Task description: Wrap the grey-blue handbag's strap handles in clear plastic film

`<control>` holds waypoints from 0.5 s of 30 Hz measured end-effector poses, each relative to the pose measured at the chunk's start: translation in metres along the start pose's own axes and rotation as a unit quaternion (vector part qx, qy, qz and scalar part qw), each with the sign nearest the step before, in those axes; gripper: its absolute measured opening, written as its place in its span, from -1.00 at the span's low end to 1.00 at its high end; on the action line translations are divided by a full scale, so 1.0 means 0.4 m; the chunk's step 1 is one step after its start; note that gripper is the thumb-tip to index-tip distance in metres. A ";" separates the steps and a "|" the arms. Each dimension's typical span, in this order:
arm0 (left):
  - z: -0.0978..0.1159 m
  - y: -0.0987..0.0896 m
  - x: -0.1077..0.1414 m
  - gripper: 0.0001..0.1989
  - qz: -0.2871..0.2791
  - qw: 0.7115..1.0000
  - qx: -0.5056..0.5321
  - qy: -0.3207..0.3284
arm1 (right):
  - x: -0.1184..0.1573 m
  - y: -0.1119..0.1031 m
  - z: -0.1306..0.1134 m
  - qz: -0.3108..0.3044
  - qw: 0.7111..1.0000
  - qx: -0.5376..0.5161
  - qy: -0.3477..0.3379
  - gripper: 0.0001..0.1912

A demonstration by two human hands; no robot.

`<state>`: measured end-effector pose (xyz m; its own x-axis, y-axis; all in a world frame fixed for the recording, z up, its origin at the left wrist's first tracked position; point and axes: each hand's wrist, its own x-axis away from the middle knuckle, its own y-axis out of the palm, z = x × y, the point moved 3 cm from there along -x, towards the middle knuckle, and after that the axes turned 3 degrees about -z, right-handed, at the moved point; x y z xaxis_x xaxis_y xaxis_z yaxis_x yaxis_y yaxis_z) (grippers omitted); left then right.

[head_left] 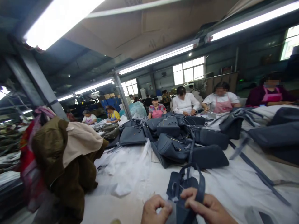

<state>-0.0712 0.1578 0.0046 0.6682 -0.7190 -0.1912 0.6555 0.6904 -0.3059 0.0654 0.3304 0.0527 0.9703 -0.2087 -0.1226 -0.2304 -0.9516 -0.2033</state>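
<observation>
**Handbag work at a factory desk**

Factory interior, with long strip lights (158, 57) under a dark ceiling, framed the scene; a long desk (233, 186) covered in white sheeting ran away from the camera. At the near edge of the desk, low in the view, a slate-blue handbag (179, 186) stood between the person's two hands, its strap (198, 183) looping up over the top. The left hand (155, 210) was closed, its fingers (163, 211) pinching a pale, blurred piece at the bag's left side. The right hand (205, 208) had its fingers (190, 193) curled narrowly around the lower end of the strap, touching the bag. Just beyond the bag lay crumpled white wrapping (128, 168), and farther along a heap of matching blue handbags (182, 140) was piled in the middle of the desk, with loose straps trailing to the right. At the left edge of the desk sat a mound of brown and beige garments (67, 158). Along the far side, several seated co-workers in pink aprons (221, 101) bent over their own pieces, well apart from the person's hands. Windows (189, 71) lit the back wall.
</observation>
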 end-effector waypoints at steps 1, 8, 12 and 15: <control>0.026 -0.005 0.008 -0.78 0.008 1.000 0.003 0.010 | -0.002 -0.022 -0.015 0.031 0.999 -0.019 -0.003 -0.57; 0.133 -0.006 0.023 -0.85 -0.002 0.997 0.053 0.049 | -0.044 -0.066 -0.100 0.079 0.990 -0.095 -0.069 -0.74; 0.131 -0.013 0.035 -0.85 0.003 0.997 0.054 0.049 | -0.052 -0.047 -0.128 0.067 0.991 -0.078 -0.090 -0.76; 0.132 -0.017 0.047 -0.86 -0.006 0.998 0.047 0.051 | -0.056 -0.042 -0.144 0.069 0.988 -0.087 -0.107 -0.76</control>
<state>-0.0446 0.1439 0.0521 0.6248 -0.7278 -0.2828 0.6960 0.6833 -0.2207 0.0518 0.3379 0.1147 0.8885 -0.3041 -0.3437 -0.3249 -0.9458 -0.0028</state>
